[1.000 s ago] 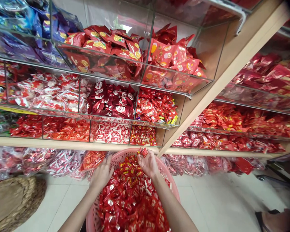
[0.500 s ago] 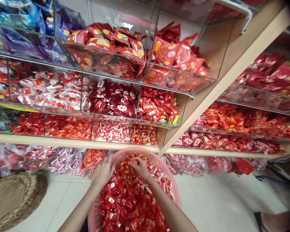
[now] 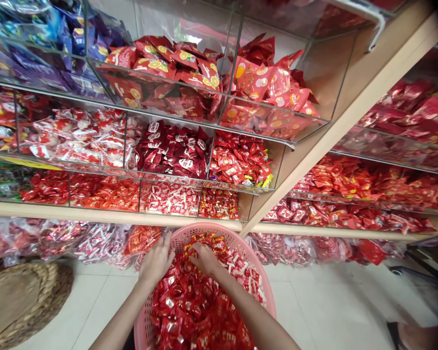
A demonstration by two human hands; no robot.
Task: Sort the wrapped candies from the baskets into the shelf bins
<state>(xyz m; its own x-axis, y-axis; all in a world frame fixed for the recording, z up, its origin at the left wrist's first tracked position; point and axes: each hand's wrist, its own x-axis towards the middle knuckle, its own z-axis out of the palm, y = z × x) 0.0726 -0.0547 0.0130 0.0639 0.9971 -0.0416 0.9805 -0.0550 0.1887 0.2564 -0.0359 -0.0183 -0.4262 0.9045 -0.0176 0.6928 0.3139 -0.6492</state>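
Observation:
A round pink plastic basket [image 3: 266, 291] with a perforated wall is heaped with small wrapped candies [image 3: 175, 301], mostly shiny red. Red-and-white pieces lie along its right side and red-and-yellow ones at the far end. My left hand [image 3: 156, 260] is on the basket's far left rim, thumb towards the inside and fingers along the outer side. Among the red-and-yellow candies [image 3: 215, 241], my right hand [image 3: 205, 260] has its fingers curled in with the thumb close to them. The pieces under that hand are largely hidden.
Clear-fronted shelf bins [image 3: 190, 158] hold red, maroon, white and blue packets ahead. A wooden divider [image 3: 336, 121] slants down on the right. Bagged sweets [image 3: 102, 243] line the floor beneath. A woven basket [image 3: 32, 301] stands left; a person's foot [image 3: 416, 335] shows lower right.
My right hand has moved slightly left and nearer over the candies, and its fingers have drawn in. My left hand stays at the rim. The view has shifted very slightly.

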